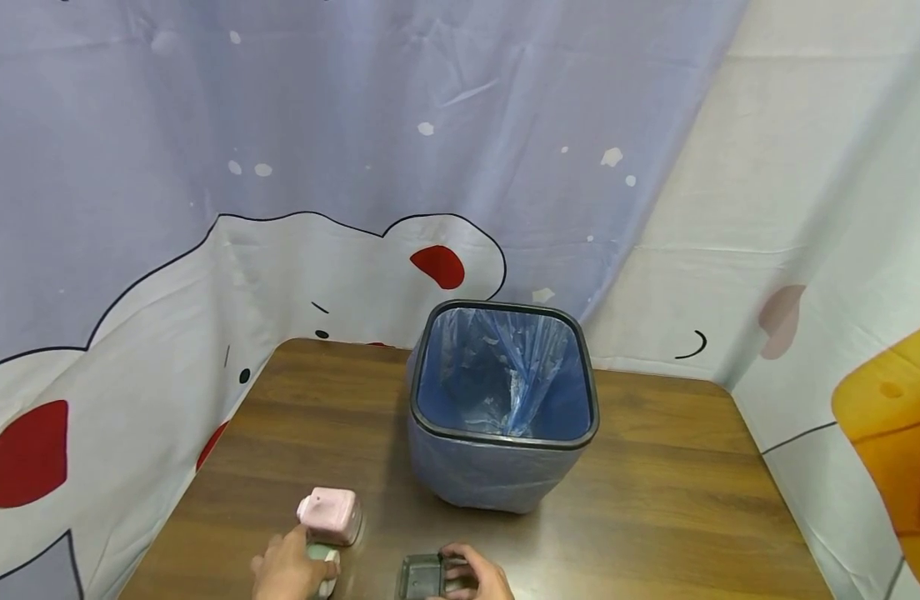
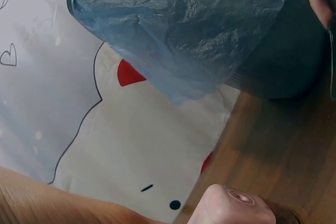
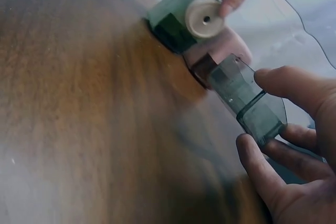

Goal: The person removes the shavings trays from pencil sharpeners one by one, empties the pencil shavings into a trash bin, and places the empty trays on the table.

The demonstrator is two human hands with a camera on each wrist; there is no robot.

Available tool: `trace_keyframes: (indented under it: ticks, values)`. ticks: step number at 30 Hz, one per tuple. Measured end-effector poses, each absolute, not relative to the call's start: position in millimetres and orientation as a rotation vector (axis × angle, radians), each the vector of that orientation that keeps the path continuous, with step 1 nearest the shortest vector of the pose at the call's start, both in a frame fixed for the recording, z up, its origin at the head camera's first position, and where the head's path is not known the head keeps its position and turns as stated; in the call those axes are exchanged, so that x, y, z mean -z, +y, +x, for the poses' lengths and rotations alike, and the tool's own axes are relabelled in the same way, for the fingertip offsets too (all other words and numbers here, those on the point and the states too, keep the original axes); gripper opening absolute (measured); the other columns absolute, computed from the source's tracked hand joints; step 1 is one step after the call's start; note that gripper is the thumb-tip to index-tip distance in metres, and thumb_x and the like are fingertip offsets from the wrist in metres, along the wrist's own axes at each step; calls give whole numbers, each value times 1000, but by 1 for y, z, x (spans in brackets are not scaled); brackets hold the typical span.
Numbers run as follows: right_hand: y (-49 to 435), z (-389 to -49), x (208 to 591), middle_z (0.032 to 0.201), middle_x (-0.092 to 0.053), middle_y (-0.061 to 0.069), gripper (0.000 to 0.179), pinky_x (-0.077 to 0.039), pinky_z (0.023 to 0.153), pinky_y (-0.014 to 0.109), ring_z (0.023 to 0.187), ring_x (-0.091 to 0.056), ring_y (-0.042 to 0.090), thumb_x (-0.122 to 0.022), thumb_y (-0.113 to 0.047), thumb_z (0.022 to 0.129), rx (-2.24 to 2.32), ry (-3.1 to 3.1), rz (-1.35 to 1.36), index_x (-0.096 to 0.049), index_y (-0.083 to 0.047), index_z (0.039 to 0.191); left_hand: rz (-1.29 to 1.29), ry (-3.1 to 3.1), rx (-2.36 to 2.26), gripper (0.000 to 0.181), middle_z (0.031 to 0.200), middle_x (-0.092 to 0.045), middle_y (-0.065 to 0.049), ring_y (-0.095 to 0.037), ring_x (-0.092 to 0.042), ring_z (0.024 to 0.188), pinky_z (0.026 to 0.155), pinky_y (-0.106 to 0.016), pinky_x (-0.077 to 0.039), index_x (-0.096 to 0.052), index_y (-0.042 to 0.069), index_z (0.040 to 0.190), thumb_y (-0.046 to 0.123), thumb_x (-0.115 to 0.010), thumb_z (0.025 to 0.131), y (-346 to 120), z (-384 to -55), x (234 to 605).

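Observation:
My left hand [image 1: 289, 571] grips a green pencil sharpener [image 3: 176, 17] with a round cream face and a hole in its middle. Just beyond it on the table stands a pink pencil sharpener [image 1: 331, 515], which also shows at the bottom of the left wrist view. Between thumb and fingers, my right hand [image 3: 299, 145] holds a see-through, dark greenish shavings drawer [image 3: 249, 100]. From above, this drawer looks like a small open box, right of the green sharpener and apart from it. The left hand's fingers are out of the left wrist view.
A blue-grey bin [image 1: 497, 475] with a dark rim and a thin plastic liner [image 1: 535, 367] stands beyond both hands, near the back of the wooden table [image 1: 677, 500]. A printed curtain [image 1: 340, 108] hangs behind the table and along its sides.

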State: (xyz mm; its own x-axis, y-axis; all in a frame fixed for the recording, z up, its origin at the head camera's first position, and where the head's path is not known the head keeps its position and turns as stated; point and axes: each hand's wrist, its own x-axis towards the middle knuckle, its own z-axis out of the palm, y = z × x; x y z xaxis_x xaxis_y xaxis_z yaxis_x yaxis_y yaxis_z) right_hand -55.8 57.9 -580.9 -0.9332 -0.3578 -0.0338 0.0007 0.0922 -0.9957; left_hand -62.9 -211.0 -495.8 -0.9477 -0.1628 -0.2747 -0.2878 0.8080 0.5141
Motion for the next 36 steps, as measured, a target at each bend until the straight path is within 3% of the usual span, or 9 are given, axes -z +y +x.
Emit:
trace_keyframes:
  ticks: [11, 22, 36]
  values:
    - [26, -59, 586, 105, -60, 22, 55, -53, 62, 23, 84, -63, 13, -82, -11, 66, 1940, 2125, -428, -55, 3, 111, -364, 2800, -880, 58, 83, -55, -23, -39, -50, 84, 70, -50, -30, -56, -10, 98, 21, -80, 56, -213, -68, 498]
    - [4, -61, 588, 92, -64, 17, 53, -52, 56, 20, 77, -63, 10, -83, -10, 64, 1904, 2187, -457, -57, 2, 107, -365, 2770, -866, 61, 85, -57, -21, -36, -52, 83, 70, -48, -31, -57, -9, 99, 23, -82, 54, -214, -71, 497]
    - [-25, -61, 589, 86, -64, 10, 48, -48, 60, 16, 71, -62, 5, -83, -3, 59, 1642, 2493, -628, -58, -3, 101, -397, 2703, -904, 58, 85, -53, -22, -37, -47, 79, 70, -47, -30, -56, -8, 96, 19, -82, 53, -217, -70, 498]
